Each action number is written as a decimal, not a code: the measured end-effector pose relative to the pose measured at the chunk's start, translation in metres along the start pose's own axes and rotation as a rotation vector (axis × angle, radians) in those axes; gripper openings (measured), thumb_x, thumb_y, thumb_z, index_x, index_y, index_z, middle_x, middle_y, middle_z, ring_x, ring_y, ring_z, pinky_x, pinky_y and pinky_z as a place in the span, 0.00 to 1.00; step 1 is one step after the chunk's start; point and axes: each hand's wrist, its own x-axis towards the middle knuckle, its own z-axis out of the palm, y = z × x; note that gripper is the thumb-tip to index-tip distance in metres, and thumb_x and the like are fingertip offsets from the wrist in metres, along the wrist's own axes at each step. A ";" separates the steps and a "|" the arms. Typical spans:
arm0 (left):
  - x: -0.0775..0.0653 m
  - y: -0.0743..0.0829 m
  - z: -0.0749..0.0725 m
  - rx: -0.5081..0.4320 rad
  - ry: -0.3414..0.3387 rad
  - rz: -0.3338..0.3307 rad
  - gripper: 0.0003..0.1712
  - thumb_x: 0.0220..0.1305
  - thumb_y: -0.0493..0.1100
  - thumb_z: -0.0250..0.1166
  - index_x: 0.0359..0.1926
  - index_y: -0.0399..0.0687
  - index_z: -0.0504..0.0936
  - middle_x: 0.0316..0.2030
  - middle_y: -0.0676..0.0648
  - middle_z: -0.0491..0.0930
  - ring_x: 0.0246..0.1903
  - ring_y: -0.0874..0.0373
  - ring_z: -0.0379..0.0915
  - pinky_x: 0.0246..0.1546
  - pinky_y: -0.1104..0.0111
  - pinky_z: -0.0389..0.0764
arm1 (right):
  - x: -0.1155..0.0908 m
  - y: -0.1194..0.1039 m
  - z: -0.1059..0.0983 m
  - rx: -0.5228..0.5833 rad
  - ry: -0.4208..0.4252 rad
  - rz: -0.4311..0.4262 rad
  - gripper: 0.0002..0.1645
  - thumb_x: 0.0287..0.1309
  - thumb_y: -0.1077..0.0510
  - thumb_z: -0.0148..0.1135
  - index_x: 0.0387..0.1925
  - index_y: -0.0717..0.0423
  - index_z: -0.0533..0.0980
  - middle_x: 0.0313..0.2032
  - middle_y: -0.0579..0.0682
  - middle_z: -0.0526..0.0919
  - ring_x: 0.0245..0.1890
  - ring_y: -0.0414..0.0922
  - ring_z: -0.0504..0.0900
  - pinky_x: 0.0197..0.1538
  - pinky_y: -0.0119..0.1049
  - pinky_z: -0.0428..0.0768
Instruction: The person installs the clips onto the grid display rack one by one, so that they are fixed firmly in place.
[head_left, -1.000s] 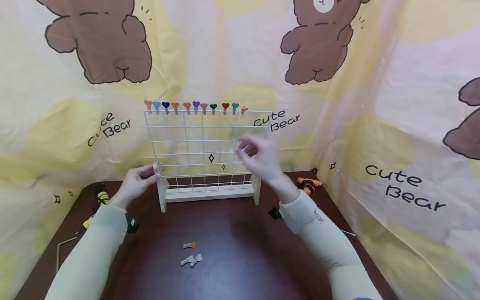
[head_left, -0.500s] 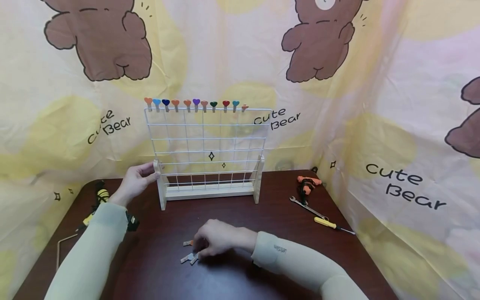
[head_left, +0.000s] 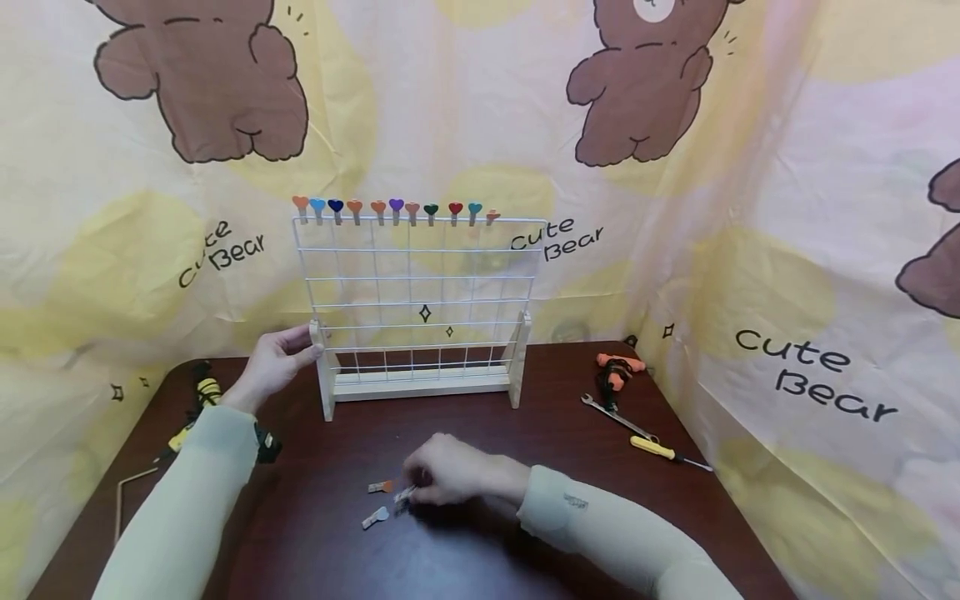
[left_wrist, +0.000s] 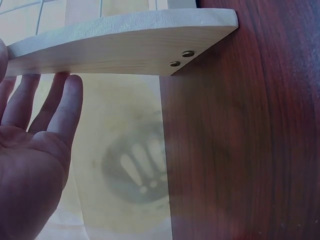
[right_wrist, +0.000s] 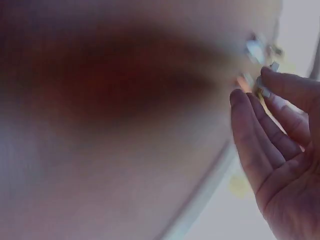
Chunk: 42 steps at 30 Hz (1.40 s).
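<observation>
A white wire grid rack stands on the table, its wooden base at the bottom. Several heart-topped clothespins line its top wire, in orange, blue, purple, green and red. My left hand grips the rack's left wooden upright, thumb on one side and fingers on the other. Low over the table, my right hand pinches a small wooden clothespin between thumb and fingertips; its heart is mostly hidden. Beside that hand lie an orange-heart clothespin and a pale-blue-heart clothespin.
On the table's right are an orange-handled tool with a black cord, a wrench and a yellow screwdriver. A yellow-and-black tool and a bent rod lie at left. A bear-print cloth hangs behind.
My right hand has come down from the rack to the loose clothespins, picked one up and drawn it slightly right, away from the pale-blue one. The left hand keeps its place on the upright.
</observation>
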 end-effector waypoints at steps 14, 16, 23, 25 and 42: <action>0.002 0.005 -0.003 0.014 -0.009 -0.023 0.31 0.75 0.45 0.69 0.74 0.41 0.75 0.65 0.37 0.80 0.55 0.78 0.76 0.51 0.84 0.75 | -0.046 0.051 -0.238 0.011 0.756 0.143 0.11 0.65 0.72 0.68 0.47 0.64 0.89 0.39 0.56 0.90 0.34 0.47 0.86 0.38 0.35 0.86; 0.002 0.006 -0.004 0.019 -0.004 -0.027 0.31 0.76 0.46 0.68 0.74 0.41 0.75 0.65 0.38 0.80 0.54 0.78 0.76 0.51 0.84 0.75 | -0.045 0.054 -0.267 -0.028 0.840 0.162 0.10 0.66 0.72 0.68 0.46 0.64 0.89 0.37 0.57 0.88 0.33 0.48 0.83 0.37 0.33 0.83; 0.003 0.003 -0.004 0.019 0.002 -0.005 0.30 0.75 0.45 0.68 0.73 0.40 0.76 0.64 0.35 0.80 0.53 0.80 0.76 0.51 0.84 0.75 | -0.032 0.061 -0.316 -0.164 0.893 0.243 0.08 0.69 0.67 0.67 0.45 0.64 0.89 0.35 0.55 0.85 0.34 0.46 0.83 0.38 0.31 0.81; 0.004 0.002 -0.002 0.016 0.001 -0.001 0.30 0.75 0.43 0.68 0.73 0.40 0.76 0.64 0.35 0.79 0.53 0.80 0.76 0.51 0.85 0.74 | -0.028 0.061 -0.319 -0.211 0.866 0.259 0.08 0.70 0.67 0.68 0.44 0.63 0.90 0.35 0.55 0.85 0.35 0.47 0.83 0.38 0.35 0.80; 0.001 0.003 0.001 0.055 -0.013 -0.032 0.31 0.76 0.48 0.68 0.74 0.42 0.75 0.65 0.36 0.80 0.55 0.78 0.74 0.52 0.86 0.72 | -0.014 0.059 -0.320 -0.364 0.726 0.336 0.15 0.71 0.65 0.64 0.54 0.57 0.88 0.42 0.56 0.86 0.43 0.54 0.85 0.51 0.49 0.82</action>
